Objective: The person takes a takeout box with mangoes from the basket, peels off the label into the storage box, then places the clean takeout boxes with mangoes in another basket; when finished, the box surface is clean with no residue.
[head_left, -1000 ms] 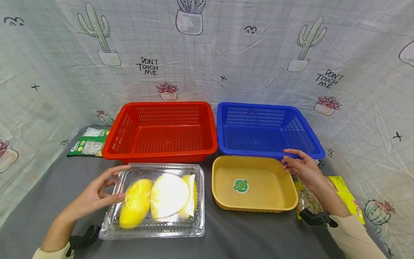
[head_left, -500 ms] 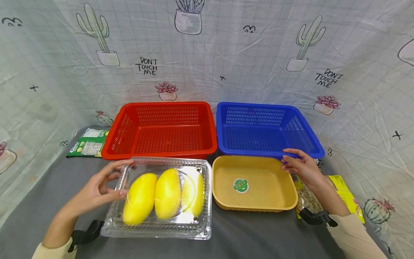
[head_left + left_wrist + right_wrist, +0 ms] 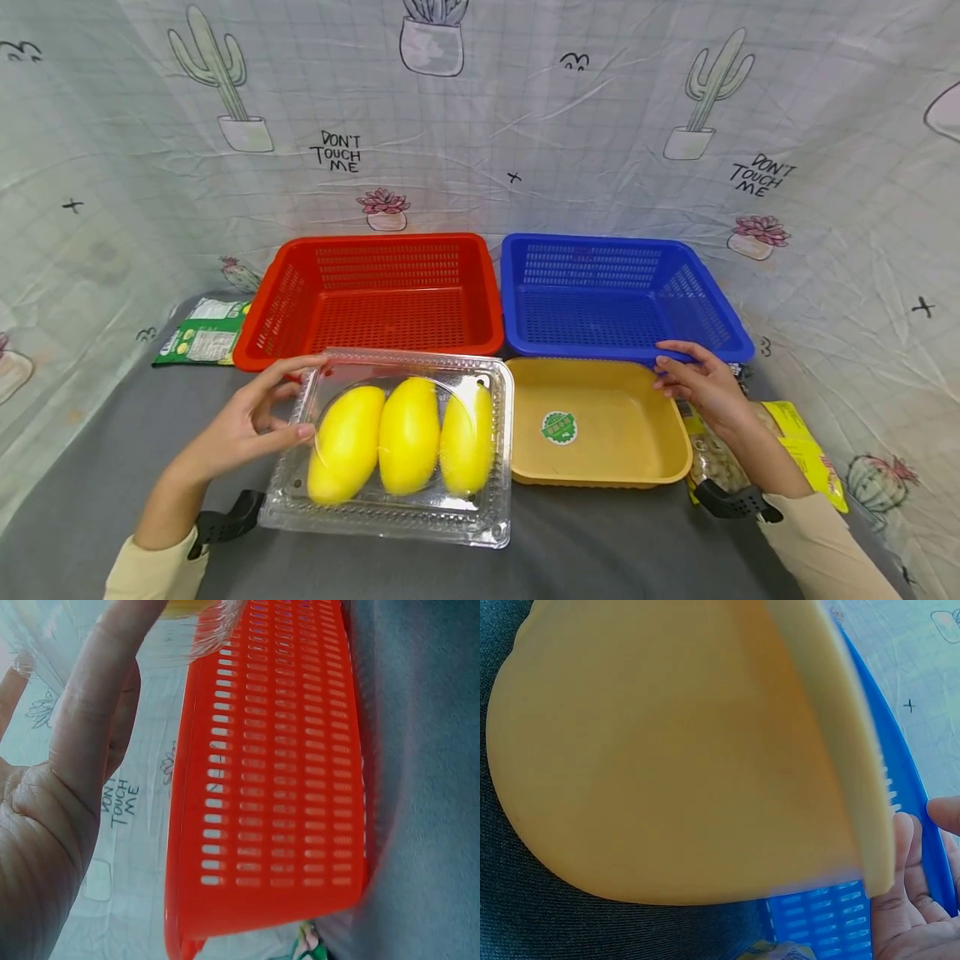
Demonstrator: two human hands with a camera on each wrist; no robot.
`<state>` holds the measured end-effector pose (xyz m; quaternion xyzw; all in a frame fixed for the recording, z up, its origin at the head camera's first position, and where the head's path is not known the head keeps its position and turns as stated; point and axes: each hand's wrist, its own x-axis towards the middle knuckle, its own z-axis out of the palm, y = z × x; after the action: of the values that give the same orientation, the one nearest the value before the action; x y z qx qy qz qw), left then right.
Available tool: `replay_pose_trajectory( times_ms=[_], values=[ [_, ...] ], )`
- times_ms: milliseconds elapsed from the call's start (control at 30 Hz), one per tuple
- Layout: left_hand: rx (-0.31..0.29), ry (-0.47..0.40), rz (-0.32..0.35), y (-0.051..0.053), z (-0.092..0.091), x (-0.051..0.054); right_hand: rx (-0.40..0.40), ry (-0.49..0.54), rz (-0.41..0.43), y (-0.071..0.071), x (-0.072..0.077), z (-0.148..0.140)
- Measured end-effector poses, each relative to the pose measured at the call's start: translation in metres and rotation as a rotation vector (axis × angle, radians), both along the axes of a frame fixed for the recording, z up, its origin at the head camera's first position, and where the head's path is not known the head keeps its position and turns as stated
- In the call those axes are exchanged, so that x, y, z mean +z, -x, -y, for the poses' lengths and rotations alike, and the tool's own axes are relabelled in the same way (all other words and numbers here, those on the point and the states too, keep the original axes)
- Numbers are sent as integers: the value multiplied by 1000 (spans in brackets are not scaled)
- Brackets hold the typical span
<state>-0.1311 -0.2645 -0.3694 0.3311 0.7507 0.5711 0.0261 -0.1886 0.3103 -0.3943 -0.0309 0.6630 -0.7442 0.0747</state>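
Note:
In the head view, my left hand (image 3: 243, 429) holds the left edge of a clear plastic clamshell box (image 3: 390, 522) between thumb and fingers. Three yellow mangoes (image 3: 409, 435) show through its lid. The box appears raised and slightly tilted, overlapping the front of the red basket (image 3: 390, 321) and the left end of a yellow plastic tub (image 3: 615, 421). My right hand (image 3: 708, 387) pinches the front rim of the blue basket (image 3: 592, 321) near its right corner. The right wrist view shows thumb and fingers (image 3: 907, 862) on opposite sides of that blue rim.
A green packet (image 3: 206, 333) lies left of the red basket. Yellow packaged food (image 3: 798, 450) lies under and beside my right forearm. Grey cloth (image 3: 592, 542) covers the table, and a printed curtain (image 3: 525, 125) hangs behind the baskets.
My left hand has lifted the box and moved it forward and to the right, now overlapping the tub's left end. The right hand stays on the blue rim.

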Motion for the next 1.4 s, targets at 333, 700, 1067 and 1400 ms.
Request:
replay_pose_trajectory(
  times_ms=[333,700,1067,1400],
  values=[
    [-33,-9,1,16,-14,5,-12,6,-1,0,-1,0],
    [-66,-31,-5,28,-27,3,-16,9,-12,0,-1,2],
    [-92,-87,-11,43,-44,10,-33,10,-7,1,-2,2],
    [-43,-111,-52,56,-61,9,-33,28,-46,0,-5,2]
  ],
)
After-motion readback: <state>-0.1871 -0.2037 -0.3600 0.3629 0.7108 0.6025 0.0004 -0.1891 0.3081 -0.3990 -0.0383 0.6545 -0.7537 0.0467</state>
